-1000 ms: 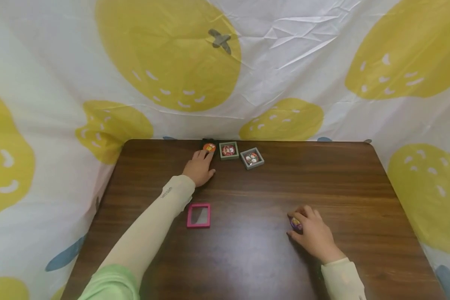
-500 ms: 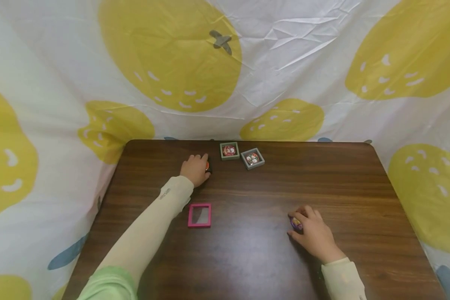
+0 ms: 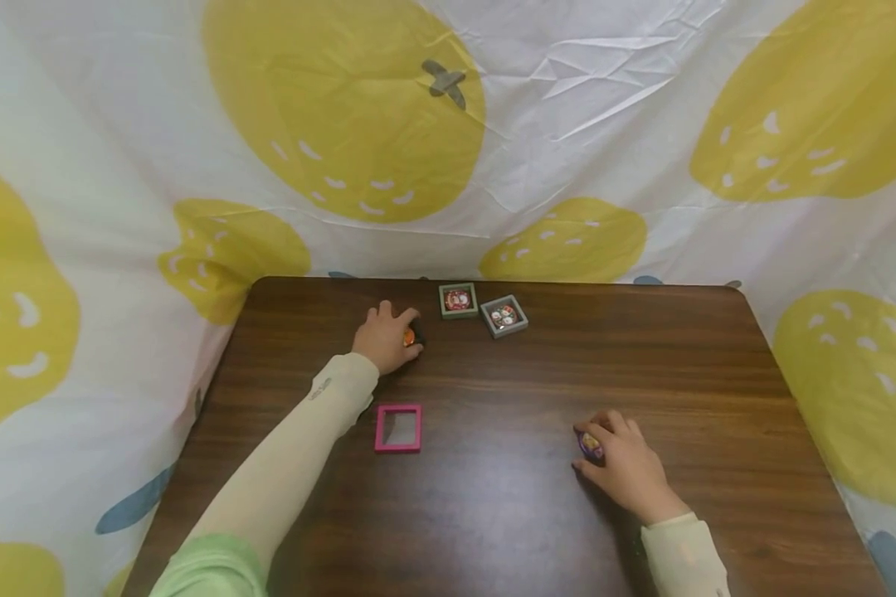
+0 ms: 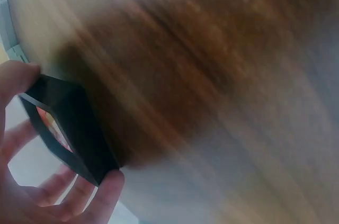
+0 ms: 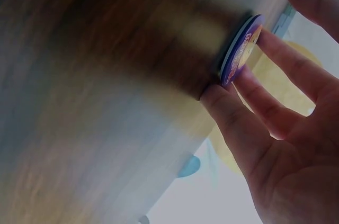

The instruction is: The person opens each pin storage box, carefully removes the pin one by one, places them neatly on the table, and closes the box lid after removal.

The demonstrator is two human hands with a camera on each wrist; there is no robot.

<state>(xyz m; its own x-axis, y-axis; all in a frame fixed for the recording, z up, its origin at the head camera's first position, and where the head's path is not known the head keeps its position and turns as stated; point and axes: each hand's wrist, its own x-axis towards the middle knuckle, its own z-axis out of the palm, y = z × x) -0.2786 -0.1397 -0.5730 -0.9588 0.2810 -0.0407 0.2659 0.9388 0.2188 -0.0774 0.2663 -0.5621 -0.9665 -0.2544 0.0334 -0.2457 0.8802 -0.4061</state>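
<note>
My left hand [image 3: 381, 338] grips a small black square frame [image 4: 87, 128] at the table's back left. Thumb and fingers hold opposite sides of it. An orange round badge [image 3: 409, 337] shows inside, partly covered by the hand. On the right, my right hand [image 3: 629, 468] rests over a purple round badge [image 5: 242, 49] lying on the table. Fingertips touch that badge's edge, while the thumb stands apart from it. A pink square frame [image 3: 379, 429] with a clear middle lies nearer than the left hand.
Toward the back edge of the brown wooden table [image 3: 567, 365] stand a green frame [image 3: 458, 314] and a grey frame [image 3: 509, 328], each with a round badge inside. A lemon-print curtain [image 3: 552, 149] hangs behind and beside the table.
My left hand has drawn the black frame with the orange badge from the back edge toward me, away from the green frame. The right hand and purple badge have stayed put.
</note>
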